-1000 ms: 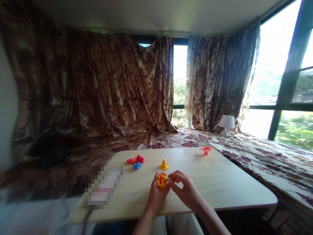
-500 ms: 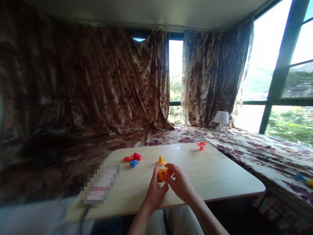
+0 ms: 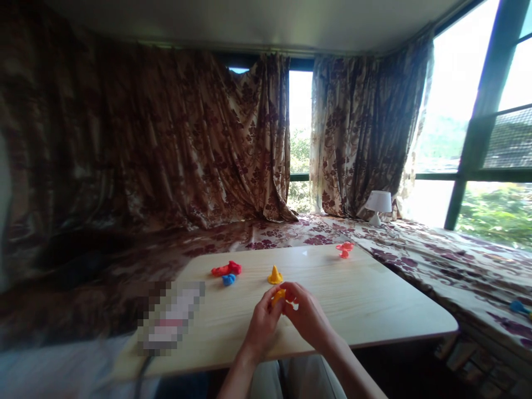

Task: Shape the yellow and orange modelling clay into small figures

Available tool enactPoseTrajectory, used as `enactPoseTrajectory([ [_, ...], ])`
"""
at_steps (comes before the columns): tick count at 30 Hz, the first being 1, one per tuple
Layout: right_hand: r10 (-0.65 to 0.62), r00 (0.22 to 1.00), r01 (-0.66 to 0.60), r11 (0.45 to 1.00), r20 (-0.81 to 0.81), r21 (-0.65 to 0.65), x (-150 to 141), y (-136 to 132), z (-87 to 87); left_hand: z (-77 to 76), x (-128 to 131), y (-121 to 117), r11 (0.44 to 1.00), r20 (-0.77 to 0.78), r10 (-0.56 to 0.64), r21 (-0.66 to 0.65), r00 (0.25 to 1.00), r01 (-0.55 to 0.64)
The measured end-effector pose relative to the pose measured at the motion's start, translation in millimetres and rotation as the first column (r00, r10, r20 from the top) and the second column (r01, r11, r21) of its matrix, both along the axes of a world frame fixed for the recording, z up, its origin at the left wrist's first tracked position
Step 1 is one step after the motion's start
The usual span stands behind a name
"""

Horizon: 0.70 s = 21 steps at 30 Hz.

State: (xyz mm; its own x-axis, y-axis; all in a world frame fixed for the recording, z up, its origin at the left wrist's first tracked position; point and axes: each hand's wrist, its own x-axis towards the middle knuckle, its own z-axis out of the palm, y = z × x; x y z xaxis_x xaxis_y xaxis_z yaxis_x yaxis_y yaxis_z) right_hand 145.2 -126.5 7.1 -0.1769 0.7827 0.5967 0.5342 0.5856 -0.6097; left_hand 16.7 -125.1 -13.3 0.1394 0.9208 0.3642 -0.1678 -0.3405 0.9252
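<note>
My left hand (image 3: 263, 317) is closed on a small yellow lump (image 3: 278, 297) that looks like modelling clay, just above the table. My right hand (image 3: 306, 311) meets it from the right, fingers curled and pinching at the same lump. An orange-red bit shows by the right fingertips, partly hidden by them. Just beyond the hands, a yellow cone-shaped piece (image 3: 275, 275) stands on the table. To its left lie a red lump (image 3: 226, 269) and, in front of that, a blue lump (image 3: 228, 280).
The pale wooden table (image 3: 374, 310) spans the front. A coral-red piece (image 3: 344, 250) stands near its far right edge; a pixelated object with a cable (image 3: 177, 318) lies at the left. Beyond are a white lamp (image 3: 378, 201) on flowered cloth and curtains (image 3: 233, 149).
My fingers have closed in around the yellow lump, covering more of it. The hands have come slightly nearer me, so the yellow cone now shows whole. The view has shifted a little.
</note>
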Motion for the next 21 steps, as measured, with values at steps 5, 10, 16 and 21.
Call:
enactPoseTrajectory([
  [5, -0.050, 0.999, 0.050, 0.999, -0.017, -0.002, -1.5, 2.0, -6.4, -7.3, 2.2, 5.0, 0.996, 0.065, 0.069, -0.057, 0.996, -0.065],
  [10, -0.087, 0.996, 0.087, 0.996, 0.008, 0.028, 1.6, 4.3, -7.7, -9.1, 5.6, 5.8, 0.996, 0.125, -0.001, -0.093, 0.992, 0.012],
  [16, -0.068, 0.997, 0.068, 0.998, 0.027, 0.003, 3.1, 3.5, -6.2, -8.5, 6.5, 5.3, 0.994, 0.115, 0.077, -0.092, 0.990, -0.066],
  [21, -0.112, 0.993, 0.113, 0.993, 0.025, -0.043, 0.6, 3.9, -5.5, -8.1, 6.8, 3.9, 0.992, 0.106, 0.105, -0.075, 0.989, -0.097],
])
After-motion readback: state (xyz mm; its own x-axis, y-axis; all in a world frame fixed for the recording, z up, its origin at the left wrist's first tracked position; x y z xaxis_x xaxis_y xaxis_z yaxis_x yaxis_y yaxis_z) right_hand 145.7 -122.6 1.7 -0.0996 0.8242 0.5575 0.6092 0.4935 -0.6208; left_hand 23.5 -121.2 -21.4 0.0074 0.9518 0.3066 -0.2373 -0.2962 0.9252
